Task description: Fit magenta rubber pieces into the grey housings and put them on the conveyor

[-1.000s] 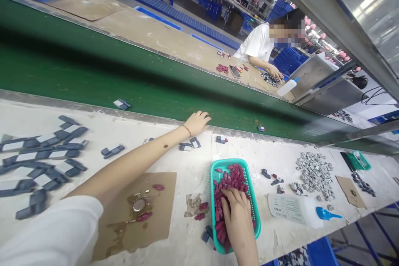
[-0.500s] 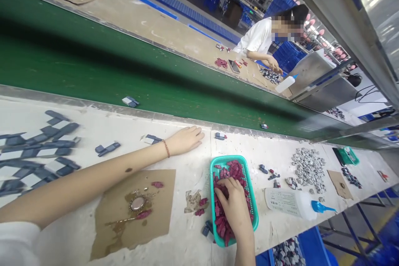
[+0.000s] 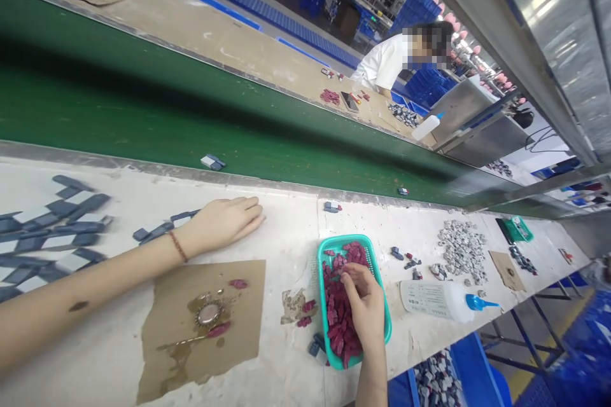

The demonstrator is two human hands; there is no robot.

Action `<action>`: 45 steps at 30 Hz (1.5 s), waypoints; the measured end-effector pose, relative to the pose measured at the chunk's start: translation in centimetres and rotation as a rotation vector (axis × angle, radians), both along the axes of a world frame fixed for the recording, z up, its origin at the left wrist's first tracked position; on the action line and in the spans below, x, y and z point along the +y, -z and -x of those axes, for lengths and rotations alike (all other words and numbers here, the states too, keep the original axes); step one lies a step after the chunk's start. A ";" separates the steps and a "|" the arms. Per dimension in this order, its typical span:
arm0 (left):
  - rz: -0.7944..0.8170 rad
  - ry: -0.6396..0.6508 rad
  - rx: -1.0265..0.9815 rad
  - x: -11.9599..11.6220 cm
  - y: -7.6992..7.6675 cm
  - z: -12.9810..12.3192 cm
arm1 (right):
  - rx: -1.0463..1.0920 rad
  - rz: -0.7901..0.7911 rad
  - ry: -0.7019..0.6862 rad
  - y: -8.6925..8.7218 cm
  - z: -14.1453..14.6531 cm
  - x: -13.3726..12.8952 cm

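Observation:
My left hand [image 3: 226, 226] lies palm down over the white bench, its fingers stretched out and nothing visible in them. Near its wrist are some grey-and-white pieces [image 3: 155, 231]. My right hand [image 3: 365, 299] reaches into a green plastic basket [image 3: 388, 331] filled with small dark red pieces [image 3: 337, 324]. Thumb and forefinger pinch together at one of these red pieces; the other fingers are curled and partly hidden. Left of the basket, a brown cardboard sheet [image 3: 238, 337] bears a bottle cap [image 3: 207, 313], a wet stain, a thin stick and loose red pieces.
A white bottle with a blue nozzle [image 3: 429, 299] lies right of the basket. Beyond it is a heap of pale pieces [image 3: 463, 248]. A green conveyor belt [image 3: 119, 89] runs behind the bench, with a co-worker [image 3: 384, 63] across it. Grey-and-white pieces [image 3: 52, 229] cover the left side.
My left hand has drawn back to the left along the bench. My right thumb and forefinger have come together over the basket. The co-worker has bent lower.

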State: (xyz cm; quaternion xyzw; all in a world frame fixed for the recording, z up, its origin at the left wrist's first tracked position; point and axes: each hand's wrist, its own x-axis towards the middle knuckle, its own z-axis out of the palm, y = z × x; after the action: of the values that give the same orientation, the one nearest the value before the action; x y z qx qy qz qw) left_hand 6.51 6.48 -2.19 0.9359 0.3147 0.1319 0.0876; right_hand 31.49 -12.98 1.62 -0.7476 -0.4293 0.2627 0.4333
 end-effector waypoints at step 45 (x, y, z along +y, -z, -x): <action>1.128 -0.438 -0.645 -8.0 -3.0 7.9 | -0.279 -0.065 -0.758 3.5 13.6 3.8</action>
State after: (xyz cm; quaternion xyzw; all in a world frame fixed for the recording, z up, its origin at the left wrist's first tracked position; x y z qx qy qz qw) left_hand -1.40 -1.53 0.86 0.5760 0.4753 0.2346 0.6223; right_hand 17.94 -9.13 -1.93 -0.5508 -0.7372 0.2862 0.2670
